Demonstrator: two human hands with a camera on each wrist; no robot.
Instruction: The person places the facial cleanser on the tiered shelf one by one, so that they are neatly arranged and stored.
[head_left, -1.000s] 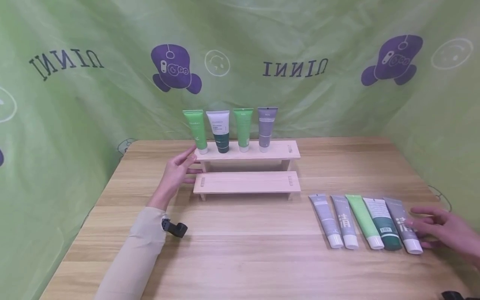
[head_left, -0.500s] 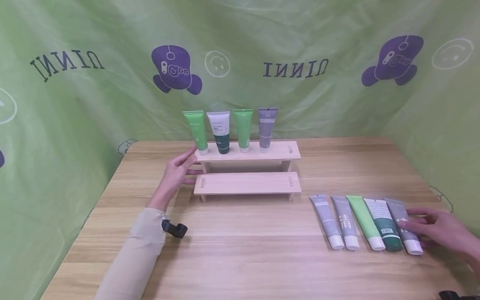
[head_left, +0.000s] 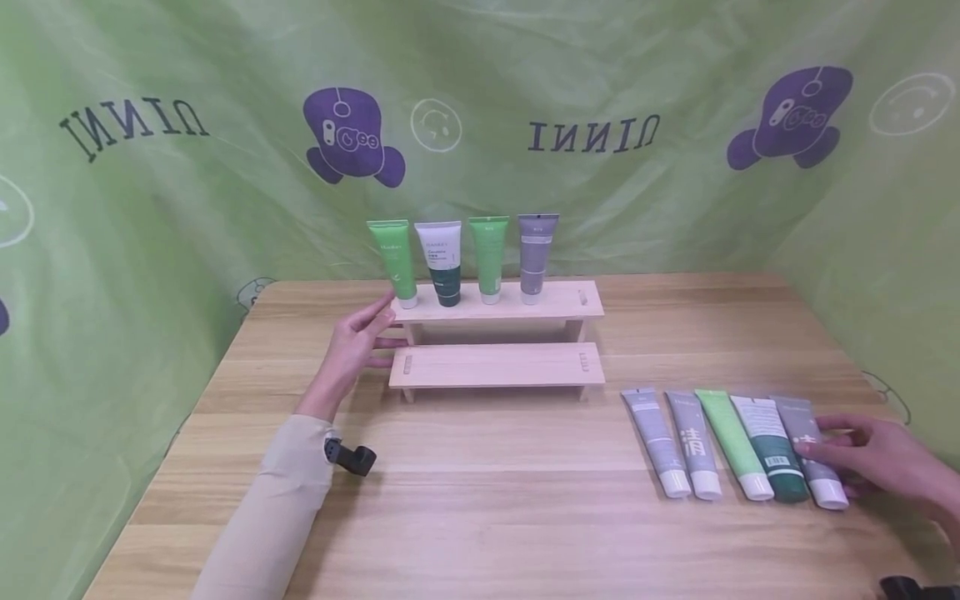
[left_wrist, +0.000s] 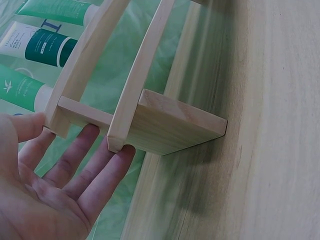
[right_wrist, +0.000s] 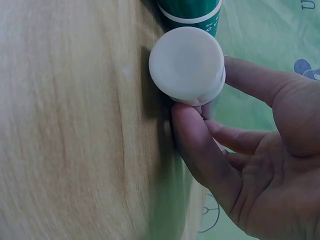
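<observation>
My left hand [head_left: 352,343] is at the left end of a two-tier wooden stand [head_left: 495,367]. In the left wrist view, its thumb touches the upper board's end and its extended fingers [left_wrist: 112,172] rest against the side. On the upper tier stand a green tube [head_left: 395,262], a white and dark-green tube [head_left: 442,262], another green tube [head_left: 490,258] and a grey tube [head_left: 535,257], caps down. My right hand [head_left: 888,458] grips the rightmost lying grey tube [head_left: 801,429] between thumb and fingers. Its white cap [right_wrist: 187,62] faces the right wrist camera.
Left of the gripped tube lie a white and dark-green tube [head_left: 768,446], a green tube [head_left: 733,442] and two grey tubes [head_left: 693,442], in a row on the wooden table [head_left: 480,517]. A printed green cloth [head_left: 480,183] hangs behind and at the sides.
My right hand has moved slightly left onto the rightmost grey tube, its thumb now over it. The left hand stays at the stand's end.
</observation>
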